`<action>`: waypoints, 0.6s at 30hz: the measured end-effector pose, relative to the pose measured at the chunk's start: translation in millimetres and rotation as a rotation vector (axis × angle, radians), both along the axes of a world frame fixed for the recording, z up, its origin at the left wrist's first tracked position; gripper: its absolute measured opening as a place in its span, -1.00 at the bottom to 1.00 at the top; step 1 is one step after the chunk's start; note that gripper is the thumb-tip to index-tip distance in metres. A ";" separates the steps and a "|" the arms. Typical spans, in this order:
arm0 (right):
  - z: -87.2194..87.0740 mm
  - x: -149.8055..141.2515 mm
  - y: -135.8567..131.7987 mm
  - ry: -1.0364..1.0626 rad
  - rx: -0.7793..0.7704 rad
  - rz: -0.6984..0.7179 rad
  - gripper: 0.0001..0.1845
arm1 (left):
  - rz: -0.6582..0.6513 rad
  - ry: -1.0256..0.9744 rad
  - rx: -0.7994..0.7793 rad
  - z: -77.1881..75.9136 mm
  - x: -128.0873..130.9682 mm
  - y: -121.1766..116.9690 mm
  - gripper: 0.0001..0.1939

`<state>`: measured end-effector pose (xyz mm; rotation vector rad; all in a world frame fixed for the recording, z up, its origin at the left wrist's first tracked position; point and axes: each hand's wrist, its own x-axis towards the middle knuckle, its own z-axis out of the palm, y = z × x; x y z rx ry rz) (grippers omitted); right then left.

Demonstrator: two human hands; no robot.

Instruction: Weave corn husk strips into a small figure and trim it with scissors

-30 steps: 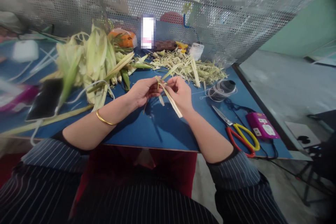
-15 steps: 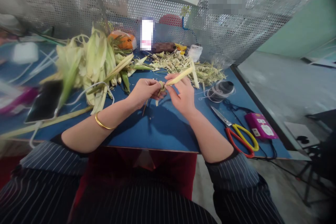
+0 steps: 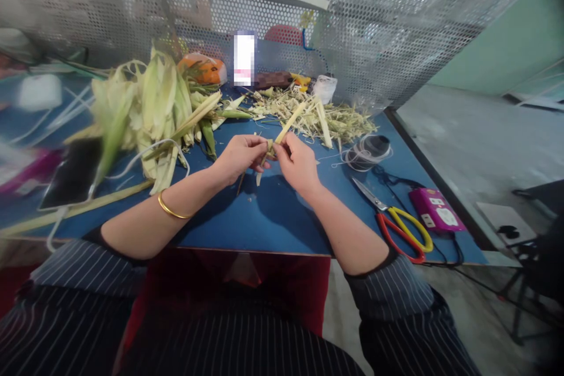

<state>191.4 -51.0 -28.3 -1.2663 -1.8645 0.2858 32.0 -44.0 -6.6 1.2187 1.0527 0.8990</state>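
Observation:
Over the blue table (image 3: 273, 217) my left hand (image 3: 240, 155) and my right hand (image 3: 298, 161) meet, both pinched on a small piece of folded corn husk strips (image 3: 269, 150). One pale strip (image 3: 289, 124) sticks up and away from my right fingers. Shorter ends hang below my left fingers toward the table. A gold bangle (image 3: 170, 210) circles my left wrist.
A heap of green-yellow corn husks (image 3: 154, 103) lies at the left, husk scraps (image 3: 317, 114) at the back. A thread spool (image 3: 370, 150), red-and-yellow scissors (image 3: 399, 226) and a pink device (image 3: 436, 211) lie right. A dark phone (image 3: 70, 173) rests left. Perforated metal screen (image 3: 374, 29) behind.
The long strip in my right hand swung from hanging down toward me to pointing up and away. Both hands stayed together on the husk piece.

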 end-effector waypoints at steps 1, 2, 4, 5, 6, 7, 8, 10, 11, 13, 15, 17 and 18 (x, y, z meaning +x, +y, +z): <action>-0.6 -1.1 -0.4 0.029 -0.016 -0.011 -0.74 | 0.038 -0.009 -0.010 -0.3 1.1 -0.8 -0.87; -1.3 -2.0 -0.5 0.060 -0.025 -0.021 -0.74 | 0.069 -0.021 -0.025 -0.6 2.0 -1.5 -0.87; -3.1 -3.0 0.2 0.123 -0.043 -0.035 -0.74 | 0.114 -0.044 -0.048 -1.3 3.4 -2.6 -0.87; -4.0 -3.1 0.8 0.156 -0.062 -0.036 -0.74 | 0.128 -0.051 -0.048 -1.9 3.9 -3.1 -0.86; -4.7 -3.0 1.5 0.191 -0.092 -0.033 -0.73 | 0.139 -0.056 -0.039 -2.5 4.4 -3.6 -0.86; -5.1 -2.8 2.2 0.227 -0.126 -0.034 -0.72 | 0.147 -0.059 -0.026 -3.3 4.8 -4.2 -0.86; -5.3 -2.5 2.7 0.259 -0.161 -0.041 -0.72 | 0.150 -0.063 -0.012 -4.2 5.3 -4.9 -0.85; -5.0 -2.2 3.0 0.295 -0.195 -0.064 -0.71 | 0.139 -0.077 0.017 -6.3 6.5 -6.4 -0.82; -4.9 -2.2 2.9 0.296 -0.191 -0.076 -0.71 | 0.133 -0.080 0.035 -7.5 7.1 -6.9 -0.80; -5.4 -2.5 2.9 0.287 -0.172 -0.083 -0.72 | 0.133 -0.074 0.078 -9.7 8.3 -7.2 -0.77; -7.7 -3.0 4.1 0.319 -0.184 -0.066 -0.71 | 0.148 -0.073 0.122 -11.3 9.2 -6.2 -0.79; -11.2 -3.3 6.7 0.407 -0.232 -0.036 -0.70 | 0.157 -0.081 0.141 -11.7 9.7 -4.6 -0.85; -12.9 -3.2 8.3 0.453 -0.257 -0.021 -0.69 | 0.157 -0.086 0.142 -11.6 9.8 -3.9 -0.87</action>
